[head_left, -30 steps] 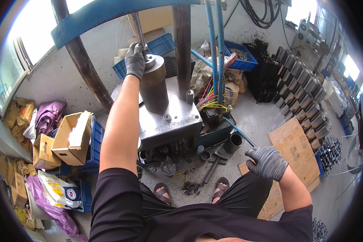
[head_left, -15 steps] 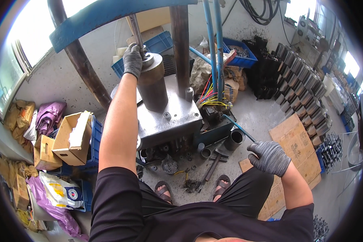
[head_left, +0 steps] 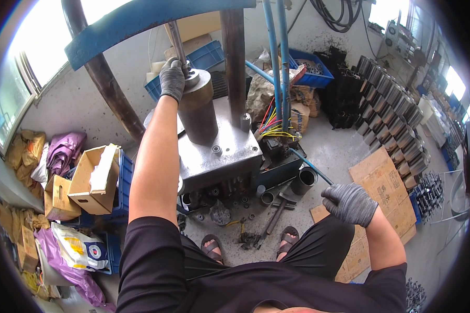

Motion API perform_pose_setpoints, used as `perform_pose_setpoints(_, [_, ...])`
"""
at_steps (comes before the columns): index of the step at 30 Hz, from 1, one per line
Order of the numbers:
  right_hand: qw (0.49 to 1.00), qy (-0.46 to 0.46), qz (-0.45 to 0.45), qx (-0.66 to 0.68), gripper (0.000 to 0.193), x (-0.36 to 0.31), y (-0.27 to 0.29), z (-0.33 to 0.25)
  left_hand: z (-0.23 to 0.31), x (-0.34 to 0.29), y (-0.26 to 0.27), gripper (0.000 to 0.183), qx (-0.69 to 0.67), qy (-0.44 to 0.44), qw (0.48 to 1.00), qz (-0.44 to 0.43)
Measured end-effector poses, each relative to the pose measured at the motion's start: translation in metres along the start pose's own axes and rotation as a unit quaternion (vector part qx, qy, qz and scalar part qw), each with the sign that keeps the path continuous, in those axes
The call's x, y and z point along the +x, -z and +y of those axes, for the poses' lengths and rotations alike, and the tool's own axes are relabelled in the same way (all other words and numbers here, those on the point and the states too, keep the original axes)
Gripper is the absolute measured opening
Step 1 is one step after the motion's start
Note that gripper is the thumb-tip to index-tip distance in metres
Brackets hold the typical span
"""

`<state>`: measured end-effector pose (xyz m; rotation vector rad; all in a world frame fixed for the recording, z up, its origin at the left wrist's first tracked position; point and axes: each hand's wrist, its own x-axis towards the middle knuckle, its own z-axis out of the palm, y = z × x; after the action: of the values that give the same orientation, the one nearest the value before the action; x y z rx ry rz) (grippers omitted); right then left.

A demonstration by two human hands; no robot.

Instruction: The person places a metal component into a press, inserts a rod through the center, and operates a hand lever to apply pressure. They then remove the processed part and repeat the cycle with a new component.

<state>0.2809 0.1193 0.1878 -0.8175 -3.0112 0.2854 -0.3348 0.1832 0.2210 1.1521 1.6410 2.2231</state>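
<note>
My left hand, in a grey knit glove, reaches to the top of a thick dark metal cylinder on a steel block. Its fingers are closed beside the lower end of a slanted steel rod; what they grip is hidden. A round metal piece lies on the cylinder's top, right by that hand. My right hand, gloved alike, is closed around the near end of a thin blue lever that slopes up to the machine's right side.
A blue press beam spans overhead between dark posts. On the floor by my feet lie a hammer and metal cups. Cartons stand left; stacked metal sleeves and flattened cardboard are right.
My right hand and the lever's near end have shifted very slightly. My left hand stays at the cylinder's top.
</note>
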Motion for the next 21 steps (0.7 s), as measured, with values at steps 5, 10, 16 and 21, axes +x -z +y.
perform_pose_setpoints(5, [0.999,-0.022,0.025,-0.009,0.02,0.0,0.006,-0.006,0.001,-0.002,-0.004,0.029,-0.015,0.014,1.0,0.004])
perform_pose_setpoints(10, [0.999,0.005,-0.027,-0.02,0.02,-0.001,-0.002,0.004,0.0,0.0,0.0,0.029,0.014,-0.005,1.0,0.004])
perform_pose_setpoints(16, [0.999,0.006,-0.022,-0.029,0.021,0.0,-0.003,0.006,0.004,-0.002,-0.001,0.028,0.031,-0.015,0.999,-0.001])
perform_pose_setpoints(21, [0.999,0.004,-0.029,-0.012,0.021,-0.001,0.0,0.008,0.007,-0.006,-0.008,0.028,0.009,0.002,1.0,-0.002])
